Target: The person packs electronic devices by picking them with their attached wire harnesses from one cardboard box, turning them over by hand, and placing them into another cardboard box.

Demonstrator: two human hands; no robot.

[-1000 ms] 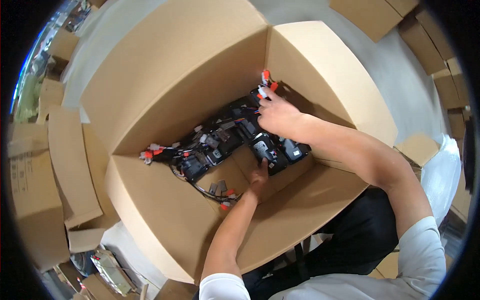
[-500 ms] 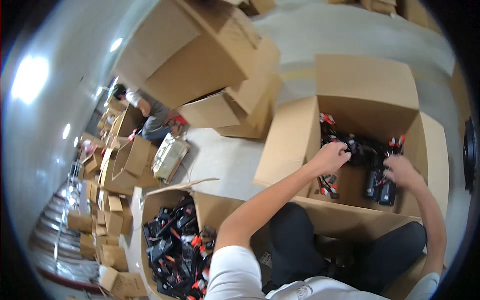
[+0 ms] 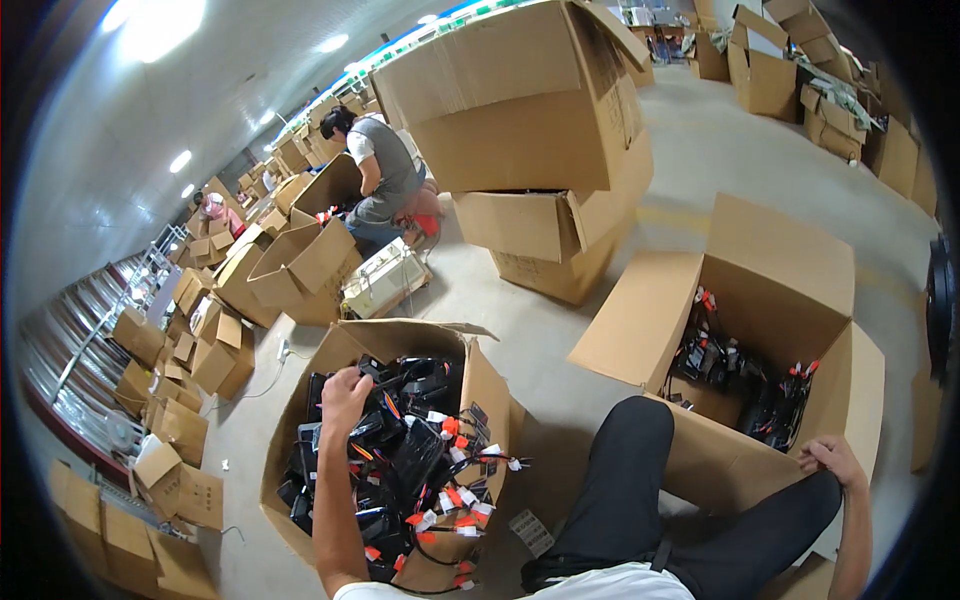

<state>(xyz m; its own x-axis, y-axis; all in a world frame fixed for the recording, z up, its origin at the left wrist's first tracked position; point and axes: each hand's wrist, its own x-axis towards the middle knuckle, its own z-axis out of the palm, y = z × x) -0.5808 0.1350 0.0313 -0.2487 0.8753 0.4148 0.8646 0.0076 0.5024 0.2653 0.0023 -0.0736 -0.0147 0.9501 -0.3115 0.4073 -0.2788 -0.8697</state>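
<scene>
My left hand (image 3: pixel 345 398) reaches into the carton (image 3: pixel 390 335) at the left, its fingers closed among the black packs. What it grips there is hidden. Black packs (image 3: pixel 415 455) with cables and red and white connectors (image 3: pixel 455 495) fill that carton in a jumble. My right hand (image 3: pixel 832 462) is by my right knee, at the near edge of the second carton (image 3: pixel 780 270); its fingers are loosely bent and apart, with nothing visible in them. Inside the second carton, more black packs (image 3: pixel 765 410) stand along the right side, and cabled ones (image 3: pixel 705 355) lie toward the left.
Large stacked cartons (image 3: pixel 520 120) rise beyond the two boxes. Past them a person in a grey vest (image 3: pixel 385 175) bends over a carton, near a pale metal machine (image 3: pixel 385 280) on the floor. Many cartons (image 3: pixel 220 350) line the left; others (image 3: pixel 765 70) stand far right.
The head view has turned left. My left hand has left the right carton and is now in the left one. My right hand has come out toward my knee.
</scene>
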